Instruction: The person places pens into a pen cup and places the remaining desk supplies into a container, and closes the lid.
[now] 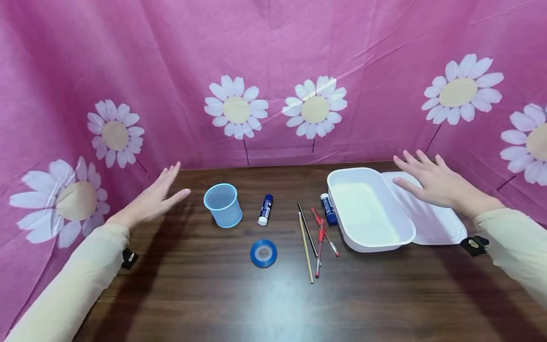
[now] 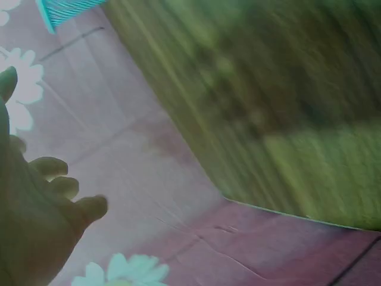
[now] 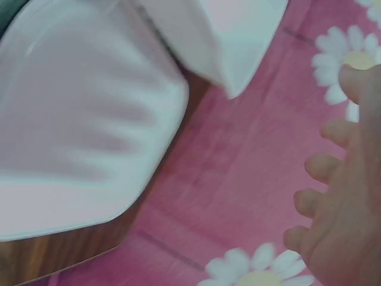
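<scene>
My left hand (image 1: pixel 153 198) is raised at the left with straight fingers and holds nothing; the blue mesh pen cup (image 1: pixel 227 212) stands nearest to it. In the left wrist view the left hand (image 2: pixel 41 208) shows at the left edge, the cup's rim at the top. My right hand (image 1: pixel 438 183), fingers spread, hovers over the white lid (image 1: pixel 440 225) and holds nothing. Its fingers cast shadows on the lid (image 3: pixel 77 131) in the right wrist view. Left of the lid stands a white plastic box (image 1: pixel 369 209), its top uncovered.
Between cup and box lie a glue stick (image 1: pixel 265 210), a roll of blue tape (image 1: pixel 263 253), two red pens (image 1: pixel 320 242), a yellowish stick (image 1: pixel 306 249) and a dark thin stick (image 1: pixel 308 230). Another glue stick (image 1: pixel 328 209) lies against the box. A pink flowered cloth (image 1: pixel 273 47) hangs behind the table.
</scene>
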Motion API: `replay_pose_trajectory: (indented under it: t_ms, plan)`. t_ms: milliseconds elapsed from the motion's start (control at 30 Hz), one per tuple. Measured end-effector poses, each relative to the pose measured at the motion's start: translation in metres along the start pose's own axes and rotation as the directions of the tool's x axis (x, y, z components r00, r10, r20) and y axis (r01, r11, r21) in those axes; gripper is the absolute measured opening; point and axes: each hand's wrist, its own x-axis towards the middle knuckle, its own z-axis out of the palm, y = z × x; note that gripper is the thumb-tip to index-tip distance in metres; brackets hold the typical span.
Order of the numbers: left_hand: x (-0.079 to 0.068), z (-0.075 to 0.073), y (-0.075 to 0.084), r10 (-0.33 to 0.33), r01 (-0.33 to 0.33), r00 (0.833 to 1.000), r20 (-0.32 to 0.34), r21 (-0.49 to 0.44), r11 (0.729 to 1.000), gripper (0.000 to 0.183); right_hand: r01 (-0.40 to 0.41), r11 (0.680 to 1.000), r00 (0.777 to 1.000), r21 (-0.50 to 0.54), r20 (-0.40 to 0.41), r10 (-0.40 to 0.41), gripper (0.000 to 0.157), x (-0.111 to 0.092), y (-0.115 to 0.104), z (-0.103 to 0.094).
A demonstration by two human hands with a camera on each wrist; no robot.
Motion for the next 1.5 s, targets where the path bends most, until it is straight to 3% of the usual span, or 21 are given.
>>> replay_pose_trajectory:
  t_ms: [133,267,333,433,567,700,833,1033,1167,1300,1500]
  plan:
    - [0.004,0.006,0.017,0.003,-0.006,1.0,-0.014,-0.214,0.977,0.101,0.046,0.995,0.992,0.093,-0.125,-0.034,0.084,-0.002,-0.026,-0.011]
    - [0.012,0.027,0.03,0.048,-0.053,0.999,-0.022,-0.443,0.895,0.11,0.112,0.977,0.977,0.18,-0.197,-0.076,0.09,-0.002,-0.058,-0.012]
    - [0.015,0.037,0.032,0.06,-0.064,0.998,-0.025,-0.51,0.858,0.11,0.142,0.962,0.974,0.235,-0.205,-0.094,0.094,-0.002,-0.074,-0.007]
    - [0.018,0.048,0.032,0.048,-0.055,0.998,-0.026,-0.545,0.836,0.107,0.195,0.911,0.973,0.363,-0.19,-0.132,0.105,0.002,-0.095,0.002]
    - [0.02,0.057,0.03,0.028,-0.039,0.999,-0.027,-0.573,0.818,0.103,0.256,0.812,0.966,0.524,-0.174,-0.192,0.115,0.009,-0.117,0.012]
    - [0.02,0.063,0.031,0.009,-0.028,0.999,-0.036,-0.574,0.819,0.1,0.282,0.734,0.959,0.618,-0.164,-0.231,0.117,0.014,-0.133,0.021]
    - [0.019,0.069,0.033,-0.022,0.0,0.999,-0.032,-0.569,0.822,0.098,0.256,0.694,0.964,0.673,-0.129,-0.231,0.115,0.014,-0.149,0.032]
    - [0.018,0.081,0.033,-0.052,0.032,0.999,-0.016,-0.602,0.798,0.098,0.154,0.698,0.978,0.7,-0.009,-0.207,0.108,0.001,-0.175,0.05]
    - [0.019,0.088,0.033,-0.056,0.028,0.998,-0.023,-0.64,0.768,0.098,0.144,0.723,0.973,0.676,0.035,-0.226,0.11,-0.005,-0.187,0.062]
    - [0.019,0.091,0.031,-0.07,0.033,0.997,-0.03,-0.656,0.754,0.096,0.153,0.758,0.972,0.634,0.042,-0.232,0.11,-0.007,-0.194,0.078]
    - [0.021,0.094,0.03,-0.08,0.028,0.996,-0.046,-0.673,0.739,0.093,0.065,0.806,0.977,0.588,0.127,-0.172,0.109,-0.008,-0.2,0.098]
